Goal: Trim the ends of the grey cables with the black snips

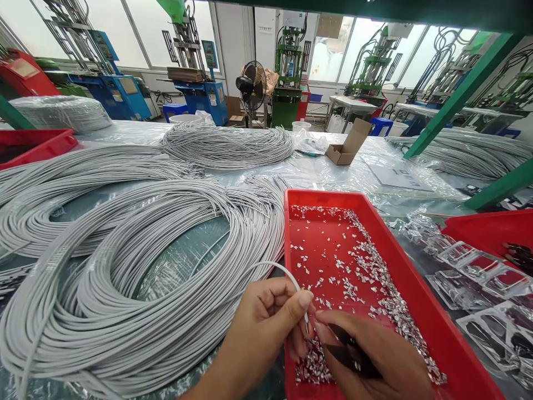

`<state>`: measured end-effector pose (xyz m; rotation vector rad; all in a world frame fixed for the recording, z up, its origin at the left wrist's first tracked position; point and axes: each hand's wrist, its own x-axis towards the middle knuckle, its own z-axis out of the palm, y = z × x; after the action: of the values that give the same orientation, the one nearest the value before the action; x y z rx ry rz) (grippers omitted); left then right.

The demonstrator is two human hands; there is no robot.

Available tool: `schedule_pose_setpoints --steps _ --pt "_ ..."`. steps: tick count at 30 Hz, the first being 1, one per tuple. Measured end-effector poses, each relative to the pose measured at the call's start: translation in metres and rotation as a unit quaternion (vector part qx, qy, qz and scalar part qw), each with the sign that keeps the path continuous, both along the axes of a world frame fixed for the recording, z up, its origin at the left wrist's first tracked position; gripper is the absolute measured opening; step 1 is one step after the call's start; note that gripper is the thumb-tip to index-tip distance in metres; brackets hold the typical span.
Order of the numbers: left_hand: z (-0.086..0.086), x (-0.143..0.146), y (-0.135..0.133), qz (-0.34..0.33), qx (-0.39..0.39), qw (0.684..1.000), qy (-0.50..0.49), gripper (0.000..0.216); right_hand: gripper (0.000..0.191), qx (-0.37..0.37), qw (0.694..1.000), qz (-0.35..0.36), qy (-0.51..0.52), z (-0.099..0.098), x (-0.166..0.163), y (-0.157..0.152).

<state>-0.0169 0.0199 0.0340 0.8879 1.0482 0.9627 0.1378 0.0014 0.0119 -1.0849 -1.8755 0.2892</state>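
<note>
My left hand point(266, 316) pinches the end of a thin white cable point(278, 268) that arcs up from the big grey-white coil point(137, 278) on the table. My right hand point(375, 361) is closed around a small black cutting tool point(347, 351), and its fingertips meet the cable's tip right beside my left thumb. Both hands hover over the near end of a red tray point(420, 294) scattered with several small shiny metal bits point(370, 266).
More cable coils lie at the left point(62, 183), the far middle point(227, 145) and the right point(470, 150). Clear plastic blister trays point(470, 272) and another red tray point(487, 230) sit at right. An open cardboard box point(347, 145) stands beyond. Machines line the windows.
</note>
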Motion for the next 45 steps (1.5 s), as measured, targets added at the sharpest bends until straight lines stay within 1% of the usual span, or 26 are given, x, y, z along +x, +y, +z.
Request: schedule_pose_setpoints --steps 3,5,7,10,13,14,19,23,26,29,32,35,37,41,45 --pt "-0.001 0.001 -0.002 0.015 0.015 1.0 0.009 0.029 0.01 -0.011 1.0 0.014 -0.005 0.0 0.0 0.001" --pt "0.0 0.002 -0.003 0.03 0.027 0.999 0.02 0.028 0.014 -0.041 0.999 0.031 0.008 0.001 0.0 0.001" --pt "0.001 0.002 -0.003 0.041 0.035 0.998 0.029 0.026 0.013 -0.075 0.995 0.052 0.028 0.003 0.0 0.002" --pt "0.001 0.002 -0.004 0.043 0.054 0.997 0.047 0.022 0.015 -0.087 0.994 0.065 0.014 0.008 0.0 0.004" --pt "-0.001 0.002 -0.005 0.037 0.072 0.994 0.069 0.023 0.024 -0.072 0.994 0.071 -0.03 0.011 0.001 0.007" --pt "-0.001 0.002 -0.005 0.036 0.076 0.994 0.073 0.024 0.024 -0.067 0.994 0.074 -0.041 0.011 0.002 0.007" --pt "-0.001 0.002 -0.005 0.036 0.108 0.988 0.105 0.026 0.012 -0.027 0.992 0.074 -0.097 0.003 0.008 0.009" --pt "-0.007 0.003 -0.006 0.029 0.139 0.98 0.137 0.033 0.014 0.043 0.988 0.074 -0.129 -0.002 0.012 0.01" --pt "-0.014 0.003 -0.008 0.029 0.138 0.979 0.148 0.036 0.007 0.076 0.983 0.073 -0.151 -0.004 0.01 0.012" --pt "-0.015 0.004 -0.009 0.027 0.131 0.979 0.153 0.038 0.003 0.079 0.984 0.075 -0.142 -0.005 0.004 0.014" --pt "-0.011 0.004 -0.007 0.015 0.137 0.975 0.173 0.038 0.011 0.062 0.99 0.055 -0.116 0.0 -0.002 0.014" --pt "-0.008 0.004 -0.005 0.001 0.139 0.973 0.186 0.038 0.022 0.069 0.992 0.007 -0.109 0.007 -0.005 0.015" --pt "-0.006 0.003 -0.005 -0.006 0.14 0.974 0.178 0.038 0.022 0.047 0.994 -0.012 -0.1 0.008 -0.007 0.015" --pt "-0.005 0.004 -0.005 -0.011 0.125 0.983 0.133 0.036 0.023 -0.064 0.996 -0.039 -0.042 0.005 -0.009 0.012" --pt "-0.004 0.003 -0.004 -0.012 0.098 0.991 0.087 0.033 0.022 -0.152 0.986 -0.058 0.028 0.005 -0.011 0.012"
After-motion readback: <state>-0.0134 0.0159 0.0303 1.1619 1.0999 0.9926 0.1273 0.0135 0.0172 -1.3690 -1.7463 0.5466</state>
